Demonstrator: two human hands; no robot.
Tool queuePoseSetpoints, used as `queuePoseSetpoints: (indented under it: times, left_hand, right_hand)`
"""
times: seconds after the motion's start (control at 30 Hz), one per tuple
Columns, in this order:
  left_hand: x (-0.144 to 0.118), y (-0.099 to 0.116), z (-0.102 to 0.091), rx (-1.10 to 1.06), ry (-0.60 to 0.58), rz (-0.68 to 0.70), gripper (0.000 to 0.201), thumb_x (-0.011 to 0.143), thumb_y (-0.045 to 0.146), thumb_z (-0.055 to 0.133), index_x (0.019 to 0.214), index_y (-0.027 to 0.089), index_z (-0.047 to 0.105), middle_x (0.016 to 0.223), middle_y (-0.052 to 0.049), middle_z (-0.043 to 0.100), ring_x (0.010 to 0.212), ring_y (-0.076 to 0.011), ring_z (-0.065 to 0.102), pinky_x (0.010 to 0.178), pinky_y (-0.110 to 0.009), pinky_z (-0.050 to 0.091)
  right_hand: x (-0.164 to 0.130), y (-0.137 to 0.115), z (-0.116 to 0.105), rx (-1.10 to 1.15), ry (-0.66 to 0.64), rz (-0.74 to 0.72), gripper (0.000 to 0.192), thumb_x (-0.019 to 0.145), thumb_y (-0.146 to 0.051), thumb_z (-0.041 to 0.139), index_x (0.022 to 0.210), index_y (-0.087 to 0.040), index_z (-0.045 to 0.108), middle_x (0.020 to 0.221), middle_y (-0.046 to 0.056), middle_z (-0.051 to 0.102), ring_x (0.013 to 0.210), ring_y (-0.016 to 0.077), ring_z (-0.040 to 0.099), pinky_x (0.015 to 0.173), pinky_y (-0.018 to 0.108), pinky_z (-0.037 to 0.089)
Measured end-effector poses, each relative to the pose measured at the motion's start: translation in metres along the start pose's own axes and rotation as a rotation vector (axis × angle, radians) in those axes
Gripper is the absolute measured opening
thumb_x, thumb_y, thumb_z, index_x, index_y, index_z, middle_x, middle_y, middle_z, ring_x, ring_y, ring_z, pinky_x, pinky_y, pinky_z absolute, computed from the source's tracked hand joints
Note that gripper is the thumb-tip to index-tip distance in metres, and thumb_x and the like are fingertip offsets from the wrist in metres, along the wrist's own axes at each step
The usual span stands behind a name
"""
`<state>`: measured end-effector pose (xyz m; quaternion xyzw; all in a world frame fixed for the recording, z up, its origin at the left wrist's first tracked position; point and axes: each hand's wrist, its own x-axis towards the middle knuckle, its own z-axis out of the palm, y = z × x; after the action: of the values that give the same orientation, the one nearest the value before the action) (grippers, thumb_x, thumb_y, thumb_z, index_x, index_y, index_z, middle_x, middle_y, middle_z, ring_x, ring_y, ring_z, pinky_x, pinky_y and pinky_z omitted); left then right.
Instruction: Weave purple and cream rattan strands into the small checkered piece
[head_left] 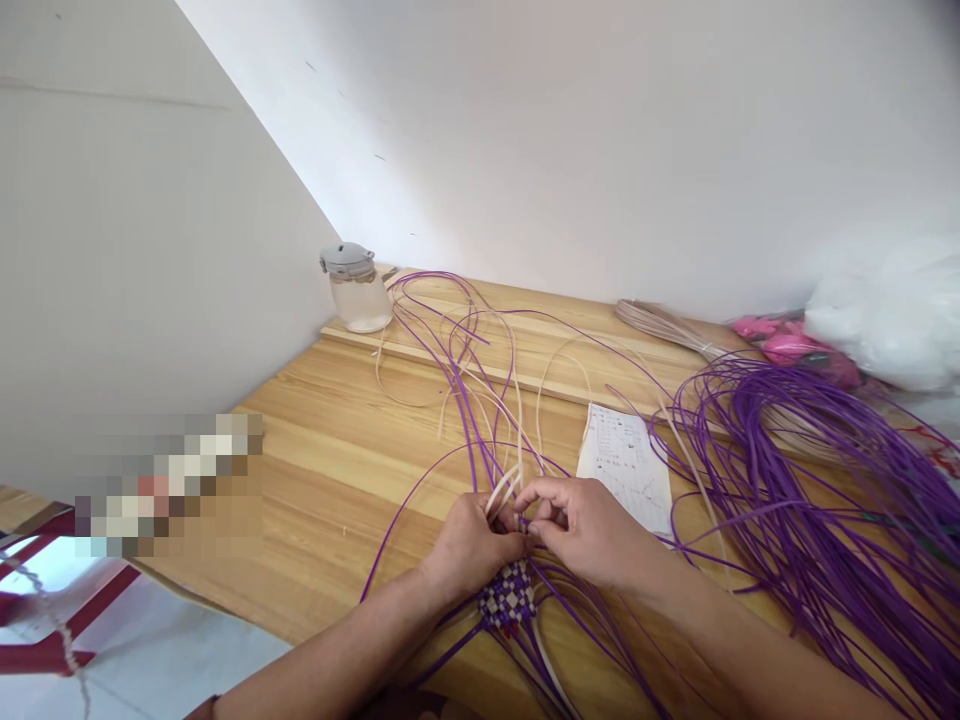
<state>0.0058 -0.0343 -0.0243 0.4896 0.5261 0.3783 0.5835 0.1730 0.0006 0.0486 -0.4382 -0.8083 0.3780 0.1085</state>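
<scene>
A small woven piece (508,600) in a purple and cream check lies low in the middle of the head view, with long strands running out from it. My left hand (474,540) is closed at its upper edge, gripping cream strands (504,487) that stand up in a loop. Right beside it, my right hand (571,520) has thumb and forefinger pinched together near the same strands. Its fingertips seem to hold a strand, but which one is hard to make out. Purple strands (466,420) stretch away behind the hands over the wooden table.
A large bundle of purple strands (780,420) spreads along the right. Beside it lies a handwritten paper sheet (622,455). A lidded jar (358,290) stands at the back left. A coil of pale strands (667,328) and a white plastic bag (885,310) lie by the wall.
</scene>
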Motion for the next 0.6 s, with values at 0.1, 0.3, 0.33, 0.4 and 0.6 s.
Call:
queuePoseSetpoints:
  times: [0.1,0.3,0.33,0.4,0.6]
  left_hand:
    - [0.000,0.002,0.000,0.028,-0.008,0.016,0.025,0.064,0.026,0.072,0.061,0.016,0.049,0.058,0.004,0.049,0.056,-0.0092,0.041,0.053,-0.022,0.029]
    - [-0.003,0.008,0.000,-0.049,-0.081,0.060,0.010,0.067,0.019,0.067,0.074,0.014,0.063,0.070,0.000,0.060,0.065,-0.0130,0.051,0.060,-0.022,0.037]
    - [-0.004,0.009,0.000,-0.059,-0.084,0.074,0.009,0.067,0.018,0.066,0.075,0.013,0.063,0.072,0.000,0.061,0.067,-0.0139,0.053,0.061,-0.023,0.039]
    - [-0.004,0.010,0.001,-0.079,-0.077,0.098,0.008,0.067,0.015,0.064,0.074,0.013,0.064,0.073,-0.001,0.063,0.070,-0.0152,0.055,0.064,-0.023,0.041]
    - [-0.004,0.010,0.002,-0.129,-0.043,0.160,0.013,0.064,0.008,0.055,0.071,0.013,0.065,0.071,0.001,0.064,0.068,-0.0134,0.055,0.063,-0.022,0.041]
  right_hand:
    - [0.001,-0.004,0.000,-0.023,-0.025,0.007,0.035,0.078,-0.007,0.050,0.097,-0.028,0.071,0.062,-0.006,0.061,0.054,0.0094,0.049,0.052,0.022,0.031]
    - [0.001,-0.012,-0.004,-0.013,-0.036,-0.238,0.035,0.084,-0.003,0.049,0.103,-0.025,0.069,0.095,-0.001,0.071,0.087,0.0131,0.064,0.079,0.024,0.044]
    - [0.002,-0.012,-0.003,-0.028,-0.033,-0.256,0.033,0.085,-0.004,0.050,0.103,-0.024,0.069,0.096,0.000,0.070,0.089,0.0138,0.064,0.082,0.025,0.044]
    - [0.004,-0.010,0.001,-0.086,-0.010,-0.277,0.027,0.086,-0.007,0.052,0.100,-0.023,0.068,0.098,0.002,0.068,0.092,0.0150,0.061,0.085,0.026,0.045]
    - [0.005,-0.016,0.014,-0.312,0.160,-0.292,0.016,0.080,-0.007,0.052,0.087,-0.018,0.062,0.096,0.007,0.060,0.095,0.0199,0.054,0.086,0.034,0.043]
